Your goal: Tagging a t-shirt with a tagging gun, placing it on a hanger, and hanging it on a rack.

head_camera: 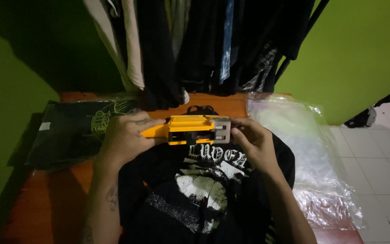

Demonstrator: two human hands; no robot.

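My left hand (125,138) grips the handle end of a yellow hand-held tagging gun (188,129). At the tool's grey front end, my right hand (253,140) pinches it with the fingertips. The tool is held level just above the collar of a black T-shirt (195,190) with a white and grey print, which lies flat on an orange-brown table (50,203). My forearms rest over the shirt's sides.
A folded dark shirt in a clear bag (77,131) lies left of the hands. Empty clear plastic bags (312,158) pile up on the right. Dark clothes (195,45) hang on a rail behind the table. Green walls on both sides; white tiled floor (384,167) at right.
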